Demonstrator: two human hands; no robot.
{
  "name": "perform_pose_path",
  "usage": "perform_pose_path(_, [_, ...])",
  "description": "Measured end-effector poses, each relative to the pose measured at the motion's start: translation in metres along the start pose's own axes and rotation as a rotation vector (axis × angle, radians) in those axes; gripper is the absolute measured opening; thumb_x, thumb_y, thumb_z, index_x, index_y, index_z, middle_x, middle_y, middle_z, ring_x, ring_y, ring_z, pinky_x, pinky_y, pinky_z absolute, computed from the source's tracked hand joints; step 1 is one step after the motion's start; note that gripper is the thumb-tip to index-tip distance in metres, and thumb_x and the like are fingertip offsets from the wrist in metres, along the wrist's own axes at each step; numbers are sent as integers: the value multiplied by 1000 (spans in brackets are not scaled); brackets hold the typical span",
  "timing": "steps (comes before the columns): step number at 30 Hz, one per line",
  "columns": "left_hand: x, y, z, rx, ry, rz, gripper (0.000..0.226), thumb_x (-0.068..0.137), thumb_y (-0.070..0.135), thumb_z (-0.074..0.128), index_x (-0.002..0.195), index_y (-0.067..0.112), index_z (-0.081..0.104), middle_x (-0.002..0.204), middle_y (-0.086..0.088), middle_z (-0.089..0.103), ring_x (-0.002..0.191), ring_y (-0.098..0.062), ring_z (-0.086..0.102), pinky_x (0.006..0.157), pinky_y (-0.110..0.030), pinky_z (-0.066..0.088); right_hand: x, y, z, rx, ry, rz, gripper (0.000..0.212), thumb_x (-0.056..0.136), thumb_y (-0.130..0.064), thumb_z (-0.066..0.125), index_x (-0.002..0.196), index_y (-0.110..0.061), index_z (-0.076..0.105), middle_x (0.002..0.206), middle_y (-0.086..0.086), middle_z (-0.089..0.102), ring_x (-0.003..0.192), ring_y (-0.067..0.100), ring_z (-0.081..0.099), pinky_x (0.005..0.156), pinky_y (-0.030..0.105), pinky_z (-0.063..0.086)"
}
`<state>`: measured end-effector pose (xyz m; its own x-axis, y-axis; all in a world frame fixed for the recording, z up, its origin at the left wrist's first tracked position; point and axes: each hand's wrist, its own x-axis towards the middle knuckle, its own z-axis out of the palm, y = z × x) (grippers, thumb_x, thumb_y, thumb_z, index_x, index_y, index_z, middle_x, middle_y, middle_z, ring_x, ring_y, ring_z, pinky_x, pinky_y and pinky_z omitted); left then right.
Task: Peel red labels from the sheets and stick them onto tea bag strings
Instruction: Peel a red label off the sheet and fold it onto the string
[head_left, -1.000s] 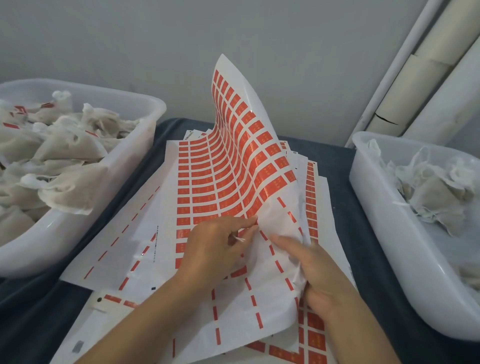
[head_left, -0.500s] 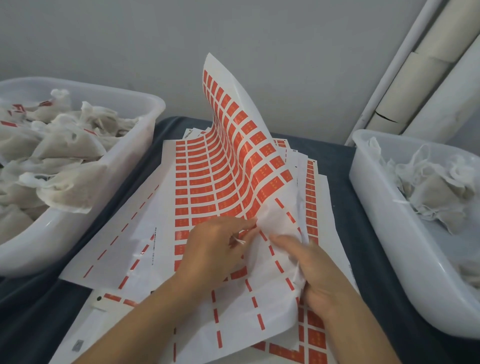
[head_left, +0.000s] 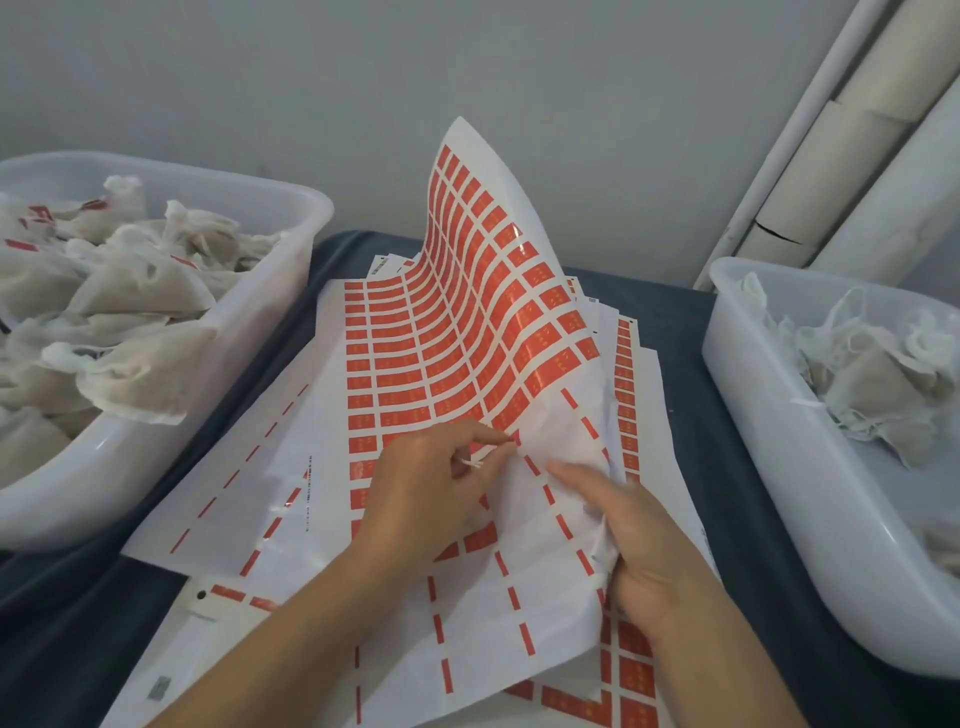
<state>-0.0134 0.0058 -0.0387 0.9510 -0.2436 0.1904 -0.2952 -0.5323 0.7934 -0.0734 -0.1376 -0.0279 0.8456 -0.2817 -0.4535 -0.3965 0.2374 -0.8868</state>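
Observation:
A sheet of red labels (head_left: 467, 322) lies on the stack in front of me, its far right corner curled up high. My left hand (head_left: 431, 493) pinches at the edge of the red labels near the sheet's middle, with a thin white tea bag string (head_left: 471, 461) between its fingers. My right hand (head_left: 639, 540) grips the sheet's right edge, its forefinger stretched flat across the bare backing paper. The near part of the sheet shows only short red strips.
A white tub (head_left: 291, 208) at the left holds several tea bags, some with red labels. Another white tub (head_left: 779, 467) at the right holds more tea bags. More label sheets (head_left: 228, 467) lie underneath on a dark cloth (head_left: 78, 623). Pale tubes lean at the back right.
The curled corner of the sheet has swayed slightly. Both hands stay in nearly the same place on the sheet.

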Motion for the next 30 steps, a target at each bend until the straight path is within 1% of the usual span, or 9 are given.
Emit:
perform_pose_path(7, [-3, 5, -2, -140, 197, -117, 15, 78, 41, 63, 69, 44, 51, 76, 35, 48, 67, 2, 55, 49, 0, 36, 7, -6, -9, -139, 134, -80, 45, 74, -45, 72, 113, -35, 53, 102, -2, 69, 89, 23, 68, 84, 52, 53])
perform_pose_path(10, [-12, 9, -11, -143, 338, 217, 4, 78, 44, 57, 81, 44, 54, 76, 34, 50, 70, 7, 55, 56, 2, 40, 9, -11, -15, -247, 236, -117, 67, 72, -47, 72, 128, -40, 37, 126, -4, 57, 106, 24, 60, 92, 52, 48])
perform_pose_path(12, [-19, 10, -11, -79, 380, 451, 12, 79, 35, 58, 90, 29, 61, 80, 28, 52, 70, 10, 51, 60, 3, 40, 12, -12, -15, -472, 379, -156, 92, 70, -47, 74, 140, -42, 15, 146, -4, 34, 127, 26, 43, 100, 51, 39])
perform_pose_path(14, [-23, 9, -9, -20, 387, 555, 17, 77, 26, 61, 86, 15, 69, 77, 18, 55, 72, 7, 47, 61, 3, 40, 12, -9, -15, -737, 641, -455, 99, 68, -46, 76, 143, -38, 12, 151, -5, 19, 136, 22, 27, 106, 48, 31])
perform_pose_path(16, [-24, 10, -9, 22, 371, 578, 19, 75, 25, 62, 81, 10, 73, 71, 9, 64, 74, 4, 47, 62, 2, 40, 8, -5, -12, -785, 751, -841, 66, 71, -54, 69, 128, -42, 38, 141, -11, 30, 126, 9, 34, 103, 34, 35])
perform_pose_path(17, [-24, 10, -9, 39, 352, 582, 21, 76, 26, 61, 80, 10, 73, 71, 5, 68, 74, 2, 50, 64, 1, 41, 6, -4, -11, -697, 661, -851, 44, 72, -63, 60, 110, -45, 49, 128, -17, 43, 114, 2, 44, 95, 24, 40])
perform_pose_path(19, [-24, 10, -9, 71, 313, 609, 21, 76, 27, 61, 80, 11, 74, 72, 3, 71, 72, -3, 57, 65, -3, 44, 4, -8, -4, -531, 339, -540, 50, 66, -78, 42, 84, -35, 60, 95, -22, 60, 85, 4, 58, 71, 15, 42])
perform_pose_path(22, [-24, 7, -6, 132, 266, 663, 15, 71, 21, 69, 80, 11, 75, 72, 3, 71, 63, -5, 64, 63, -10, 48, 4, -16, 0, -578, 39, -182, 51, 60, -68, 38, 69, -24, 64, 80, -13, 64, 79, 14, 59, 69, 21, 44])
perform_pose_path(30, [-25, 6, -4, 217, 164, 640, 22, 75, 30, 62, 85, 15, 75, 76, 4, 72, 65, -6, 65, 68, -11, 46, -5, -12, -8, -373, -6, -254, 39, 59, -56, 62, 88, -30, 67, 100, -18, 66, 91, 11, 62, 79, 26, 48])
